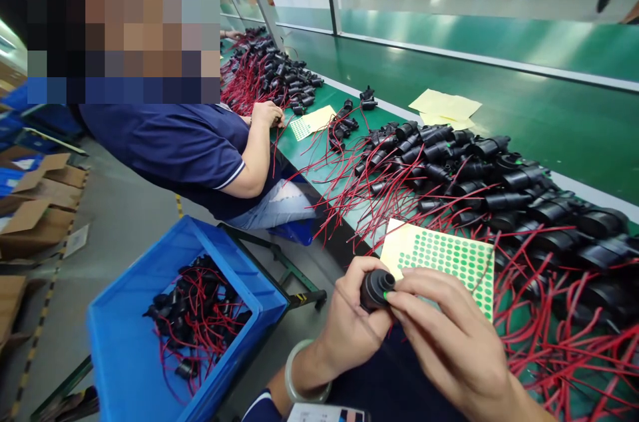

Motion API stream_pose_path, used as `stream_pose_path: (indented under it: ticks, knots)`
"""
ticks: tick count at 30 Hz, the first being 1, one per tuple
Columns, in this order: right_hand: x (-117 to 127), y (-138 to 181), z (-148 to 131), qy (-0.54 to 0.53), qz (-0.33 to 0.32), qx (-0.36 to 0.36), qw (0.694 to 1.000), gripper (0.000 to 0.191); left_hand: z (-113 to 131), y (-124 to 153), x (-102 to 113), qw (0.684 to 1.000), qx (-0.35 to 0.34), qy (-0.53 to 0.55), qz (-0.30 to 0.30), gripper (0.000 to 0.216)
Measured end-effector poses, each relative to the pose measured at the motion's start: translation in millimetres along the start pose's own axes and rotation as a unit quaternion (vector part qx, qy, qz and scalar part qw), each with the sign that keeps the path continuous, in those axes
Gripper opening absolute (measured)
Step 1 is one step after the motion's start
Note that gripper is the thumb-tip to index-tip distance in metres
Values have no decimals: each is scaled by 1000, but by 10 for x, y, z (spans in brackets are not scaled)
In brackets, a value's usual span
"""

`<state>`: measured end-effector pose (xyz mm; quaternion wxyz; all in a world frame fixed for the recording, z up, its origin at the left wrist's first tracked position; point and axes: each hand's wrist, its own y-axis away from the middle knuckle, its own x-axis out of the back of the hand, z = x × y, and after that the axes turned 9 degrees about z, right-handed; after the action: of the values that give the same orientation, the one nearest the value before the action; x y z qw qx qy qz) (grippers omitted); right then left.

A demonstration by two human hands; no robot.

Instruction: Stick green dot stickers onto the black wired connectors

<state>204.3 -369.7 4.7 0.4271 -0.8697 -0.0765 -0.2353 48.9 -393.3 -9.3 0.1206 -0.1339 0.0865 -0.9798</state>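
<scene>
My left hand [344,325], with a pale bangle at the wrist, is closed round a black cylindrical part [372,289] whose narrow round end points up. The fingers of my right hand [449,335] are pinched at the part's near right side, on a small green dot sticker [386,295] that seems to touch its surface. Just beyond my hands lies a pale yellow sheet of green dot stickers [402,235], with some dots gone from its left side. A long pile of similar black parts [514,179] with red wires [529,335] covers the bench to the right.
A blue bin [120,335] at lower left holds more wired black parts. Beside it sits a co-worker in a navy shirt [174,149], hands at the bench by another sticker sheet [319,118]. Yellow paper sheets [444,107] lie on the green bench [554,136] behind the pile.
</scene>
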Motion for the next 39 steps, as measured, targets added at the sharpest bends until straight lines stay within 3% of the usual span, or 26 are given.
stream_pose_path:
  ticks: [4,8,11,16,22,27,32,36,39]
  knots:
    - [-30,110,-44,56,0,53,997,38,-8,11,8,996,-60,-65,17,36]
    - [-35,119,-93,62,1,40,997,36,-26,12,15,990,-92,-103,24,38]
    - [-15,49,-77,10,16,-32,999,27,-23,5,17,993,-74,-88,13,33]
    - [44,-27,-13,-108,15,-193,975,9,36,-31,22,999,32,-1,-41,22]
    - [-73,-29,-35,-168,25,-263,950,8,86,-52,15,995,69,47,-57,23]
    - [-147,-14,28,-161,-8,-221,962,7,80,-61,15,991,98,54,-75,24]
    - [-10,98,184,-147,-59,-212,964,20,-1,-78,-21,965,178,165,-99,23]
    - [150,179,269,-13,-82,-94,992,57,-61,-112,-110,908,237,322,-128,30]
    - [237,221,265,61,-102,-36,992,70,-10,-119,-234,857,278,405,-157,35]
